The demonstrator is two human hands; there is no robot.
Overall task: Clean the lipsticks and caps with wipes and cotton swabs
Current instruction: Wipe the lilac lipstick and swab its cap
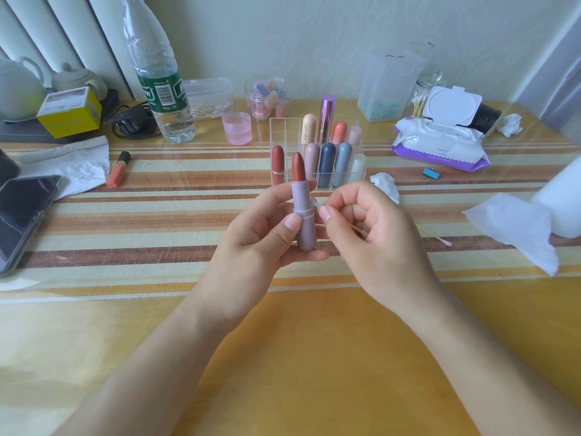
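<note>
Above the table (314, 341), a lipstick (303, 199) stood upright, gripped by the left hand (257, 234), with bare table in front and a clear rack (283, 127) close behind. Its case was lilac, its tip red. The right hand (377, 234) pinched a cotton swab (356, 229) beside it.

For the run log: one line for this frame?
phase: swab cleaning | left hand: holds uncapped lipstick upright | right hand: pinches cotton swab, tip at tube | wipes pack: lid open
</note>
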